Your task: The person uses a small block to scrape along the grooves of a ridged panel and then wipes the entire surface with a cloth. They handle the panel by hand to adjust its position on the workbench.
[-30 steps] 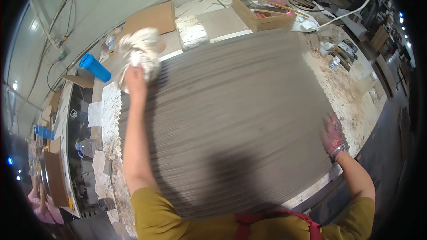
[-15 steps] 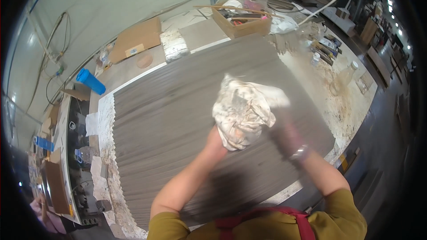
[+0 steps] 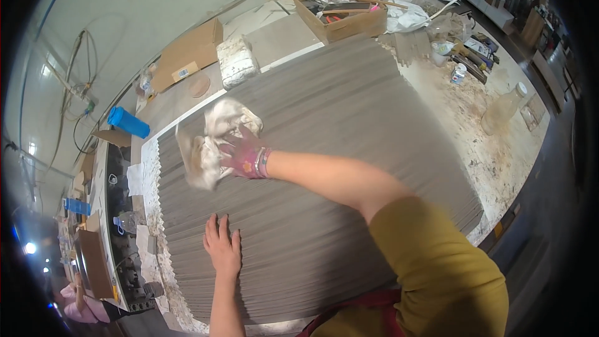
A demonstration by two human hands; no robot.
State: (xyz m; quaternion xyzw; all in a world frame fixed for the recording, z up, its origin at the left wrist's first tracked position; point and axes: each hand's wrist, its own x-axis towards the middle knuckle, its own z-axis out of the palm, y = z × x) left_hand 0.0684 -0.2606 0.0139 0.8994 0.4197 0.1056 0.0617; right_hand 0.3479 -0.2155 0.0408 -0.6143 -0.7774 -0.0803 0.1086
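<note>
A large grey-brown panel (image 3: 324,112) with a streaked, wood-like grain lies across the workbench. Toward its far left part, my right hand (image 3: 246,155), in a pinkish-purple glove, presses on a stained white rag (image 3: 229,117). The gloved fingers are over the cloth and grip it; its left end is smeared by motion. My left hand (image 3: 223,246) is bare and rests on the panel's near left area, fingers stretched out, holding nothing. A silver band circles my right wrist.
A cardboard box (image 3: 349,27) of odds and ends stands behind the panel, beside a folded white cloth bundle (image 3: 237,62). A blue bottle (image 3: 129,122) is at the far left. To the right are a clear bottle (image 3: 504,109) and several tools. Another person (image 3: 81,302) is at lower left.
The rag, bunched up above the panel between both hands before, is now down on its left part under my right hand. My left hand has let go and lies flat on the panel.
</note>
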